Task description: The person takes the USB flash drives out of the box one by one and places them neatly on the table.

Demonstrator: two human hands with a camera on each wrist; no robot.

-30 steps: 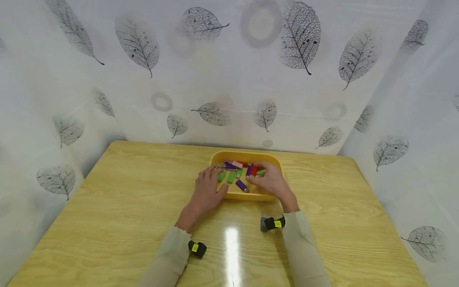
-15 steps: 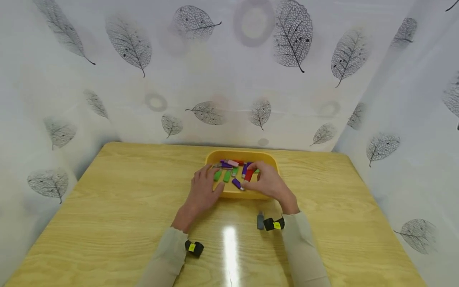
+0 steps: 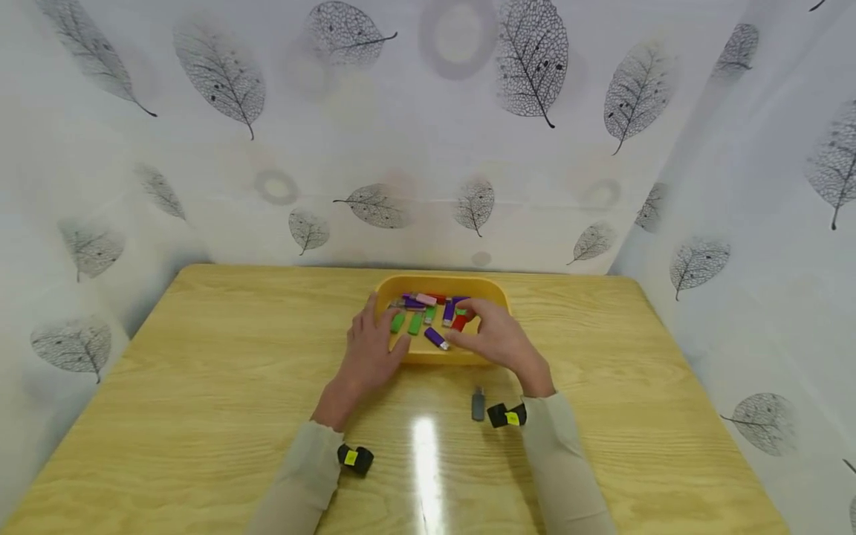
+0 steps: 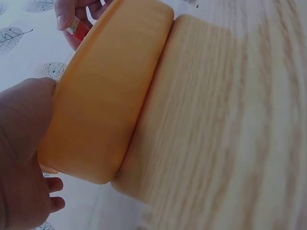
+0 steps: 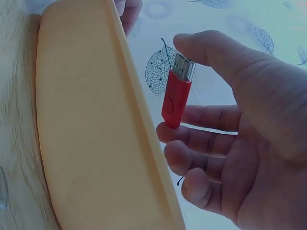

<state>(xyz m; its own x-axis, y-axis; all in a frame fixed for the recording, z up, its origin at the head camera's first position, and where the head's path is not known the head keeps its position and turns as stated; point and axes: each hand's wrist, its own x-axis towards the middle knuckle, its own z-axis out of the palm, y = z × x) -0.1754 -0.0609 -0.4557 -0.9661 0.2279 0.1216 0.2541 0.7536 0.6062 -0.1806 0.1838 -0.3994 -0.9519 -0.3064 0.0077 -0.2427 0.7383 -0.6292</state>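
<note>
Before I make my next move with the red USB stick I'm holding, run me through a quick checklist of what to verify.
1. Red USB stick gripped: ok, pinched between the thumb and fingers of your right hand.
2. Its plug uncovered: ok, bare metal shows in the right wrist view.
3. Yellow tray upright: ok, it sits on the table.
4. Left hand steadying the tray: cannot tell; it is at the left side, but its pressure doesn't show.
5. All sticks inside the tray: not ok, a gray stick lies on the table in front of it.
</note>
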